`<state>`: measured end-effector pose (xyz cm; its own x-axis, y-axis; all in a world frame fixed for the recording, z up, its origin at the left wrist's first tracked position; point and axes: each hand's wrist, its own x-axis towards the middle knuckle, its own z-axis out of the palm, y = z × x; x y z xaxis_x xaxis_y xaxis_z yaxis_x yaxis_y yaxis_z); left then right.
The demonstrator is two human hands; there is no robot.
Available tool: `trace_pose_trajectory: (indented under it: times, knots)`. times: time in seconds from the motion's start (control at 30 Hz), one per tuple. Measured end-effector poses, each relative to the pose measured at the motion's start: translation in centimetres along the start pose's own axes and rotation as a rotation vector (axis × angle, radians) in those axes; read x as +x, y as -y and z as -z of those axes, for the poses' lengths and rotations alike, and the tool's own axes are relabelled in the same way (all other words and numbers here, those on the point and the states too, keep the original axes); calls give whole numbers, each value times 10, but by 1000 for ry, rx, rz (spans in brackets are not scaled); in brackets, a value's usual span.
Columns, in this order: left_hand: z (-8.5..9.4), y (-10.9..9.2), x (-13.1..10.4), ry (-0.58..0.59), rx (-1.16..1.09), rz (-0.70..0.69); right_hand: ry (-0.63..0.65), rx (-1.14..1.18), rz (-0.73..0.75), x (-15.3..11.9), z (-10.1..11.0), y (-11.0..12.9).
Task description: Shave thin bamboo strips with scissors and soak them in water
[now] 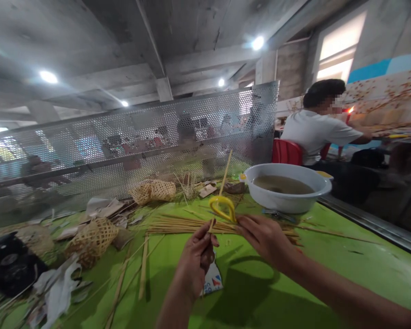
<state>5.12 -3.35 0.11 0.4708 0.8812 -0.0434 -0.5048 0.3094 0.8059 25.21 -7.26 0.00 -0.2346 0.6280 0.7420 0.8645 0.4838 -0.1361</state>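
Observation:
My left hand (198,256) is pinched shut on a thin bamboo strip (212,224) above the green table. A pale strip (226,171) slants upward beyond it; whether both are one piece I cannot tell. My right hand (263,237) grips a bright yellow, teardrop-shaped loop (222,208) by its narrow end, just right of my left hand. The rest of the yellow item is hidden by the fingers. Behind both hands lies a bundle of bamboo strips (178,225). Under my left hand rests a white printed packet (213,278), partly covered.
A white basin (281,198) of murky water stands at the back right. Woven bamboo pieces (92,240), scraps and a black bag (10,265) crowd the left. A perforated metal screen (140,146) borders the table's back. A person in a white shirt (315,130) sits beyond the right edge.

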Motion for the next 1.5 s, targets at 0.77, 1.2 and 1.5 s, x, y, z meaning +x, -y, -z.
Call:
trace_pose_trajectory:
  times: [0.77, 1.2, 1.5]
  knots:
    - [4, 3, 0, -4, 111, 30, -5, -10, -64, 5, 5, -10]
    - [2, -1, -2, -43, 159, 21, 1, 16, -102, 3, 3, -14]
    - [7, 1, 3, -66, 224, 13, 122, 74, -65, 1, 0, 0]
